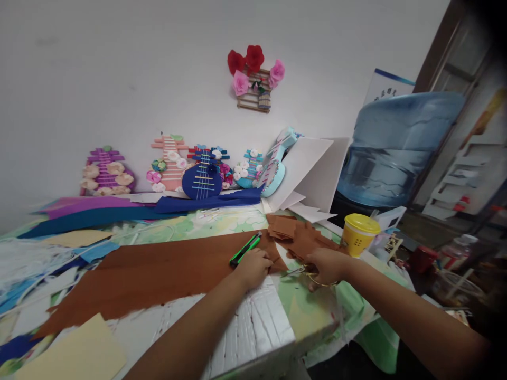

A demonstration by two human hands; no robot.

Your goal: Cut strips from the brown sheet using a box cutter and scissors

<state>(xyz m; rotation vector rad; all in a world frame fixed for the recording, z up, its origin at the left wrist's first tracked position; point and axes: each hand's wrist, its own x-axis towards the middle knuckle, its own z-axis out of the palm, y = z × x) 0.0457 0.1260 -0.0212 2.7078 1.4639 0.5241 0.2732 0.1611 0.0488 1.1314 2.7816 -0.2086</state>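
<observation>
A long brown sheet point(170, 269), felt or crepe paper by its look, spans the table, partly over a silvery white ridged board point(261, 311). My left hand point(254, 265) is closed at its right end, fingers curled on the edge; the fingertips are partly hidden. Against that hand lies a green and black utility knife point(244, 250), on top of the sheet. My right hand point(325, 265) grips gold-handled scissors point(303, 269), their blades pointing left at the sheet's corner. Small cut brown pieces point(283, 228) are piled just beyond the hands.
A yellow-lidded cup point(361, 232) stands right of the brown pieces. Behind it is a large blue water bottle point(396, 153). Several lute-shaped crafts point(203, 179) lean along the wall, beside folded white boards point(303, 169). A cream sheet point(75, 353) lies at the front left.
</observation>
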